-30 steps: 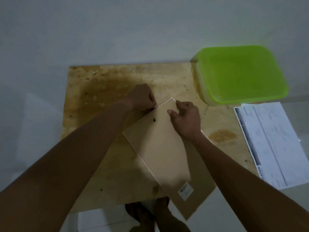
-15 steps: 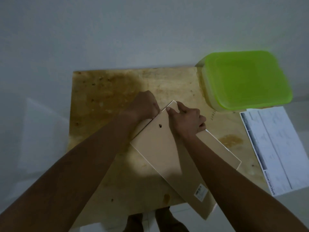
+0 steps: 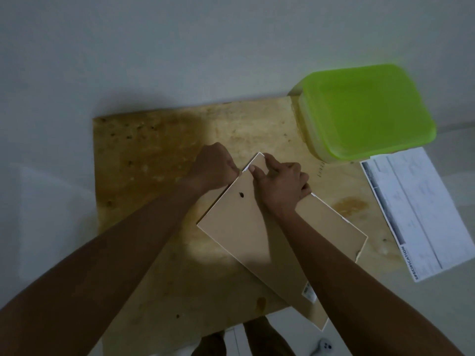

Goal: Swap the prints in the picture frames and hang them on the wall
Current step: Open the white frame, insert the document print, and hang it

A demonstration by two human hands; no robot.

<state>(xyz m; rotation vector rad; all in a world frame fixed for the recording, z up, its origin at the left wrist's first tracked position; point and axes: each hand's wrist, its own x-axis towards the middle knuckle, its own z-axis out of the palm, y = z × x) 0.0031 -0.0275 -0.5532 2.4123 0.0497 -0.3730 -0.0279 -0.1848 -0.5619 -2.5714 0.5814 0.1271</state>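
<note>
- Your picture frame (image 3: pixel 246 235) lies face down and skewed on the wooden table (image 3: pixel 154 155), brown back up, one corner pointing at the wall and the near corner hanging past the table's front edge
- Your left hand (image 3: pixel 213 167) is curled against the frame's upper left edge, just beside the top corner; its fingertips are hidden, but it seems to grip that edge
- Your right hand (image 3: pixel 280 181) sits on the back at the same corner, fingers bent, thumb and forefinger pinching the rim
- A second brown panel (image 3: pixel 334 227) juts out to the right; you cannot tell which lies on top
- A dark hole (image 3: pixel 241 194) marks the back near your hands, a white sticker (image 3: pixel 309 295) the low end
- A green-lidded box (image 3: pixel 367 111) stands at the far right corner, a printed sheet (image 3: pixel 416 209) just beside it
</note>
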